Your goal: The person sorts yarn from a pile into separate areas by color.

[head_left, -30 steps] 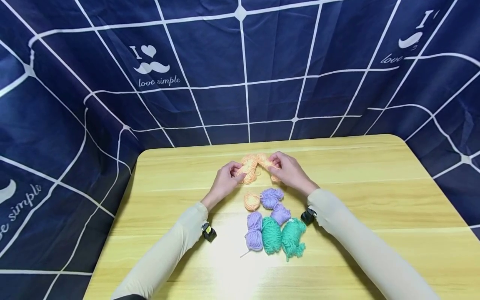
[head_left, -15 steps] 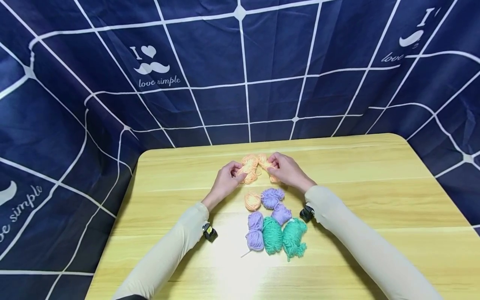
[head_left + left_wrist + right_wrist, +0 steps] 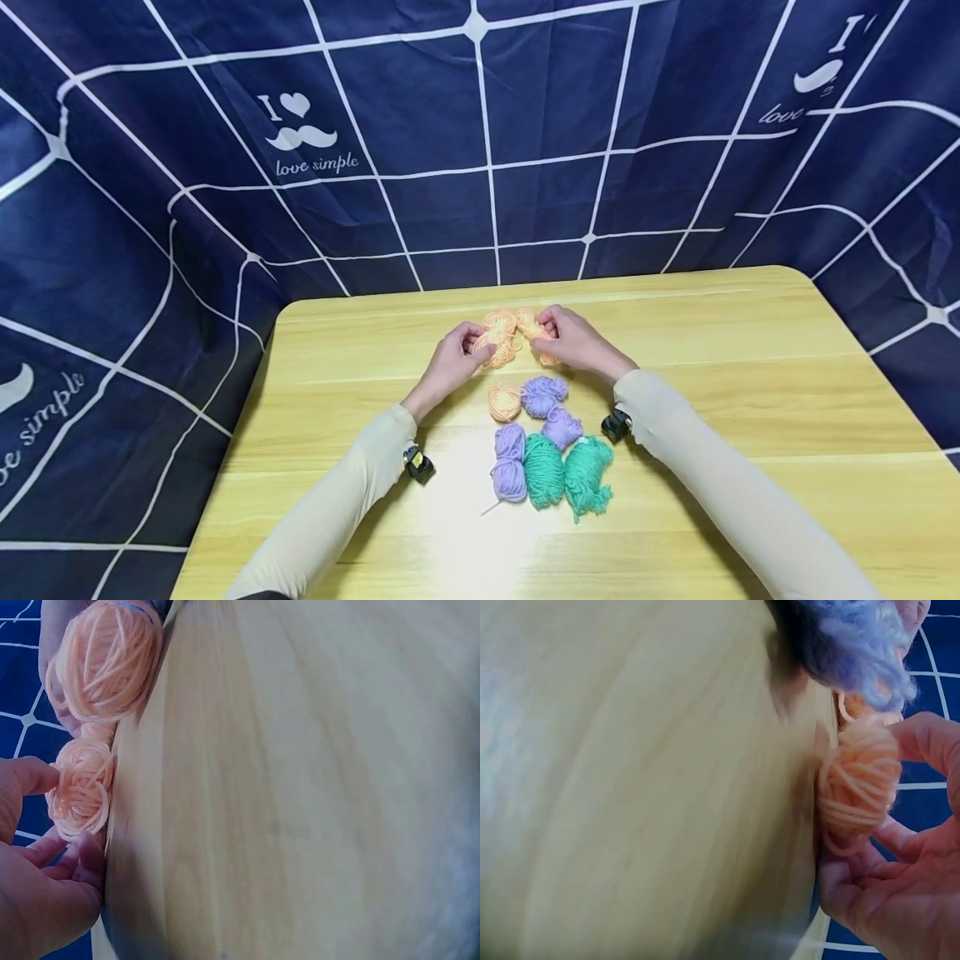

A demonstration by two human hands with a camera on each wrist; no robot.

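Observation:
At the far middle of the table, my left hand pinches a peach yarn bundle between thumb and fingers. To its right, my right hand grips a second peach yarn bundle, partly covered by the fingers. The two bundles lie close together at their far ends and spread apart toward me. In the left wrist view, thumb and fingers sit on either side of the wound yarn. The right wrist view has the right thumb and fingers around its peach yarn.
Nearer me lie a small peach yarn ball, two purple bundles in a slanted line, an upright purple bundle with a loose tail, and two green bundles. A dark blue gridded cloth rises behind the table.

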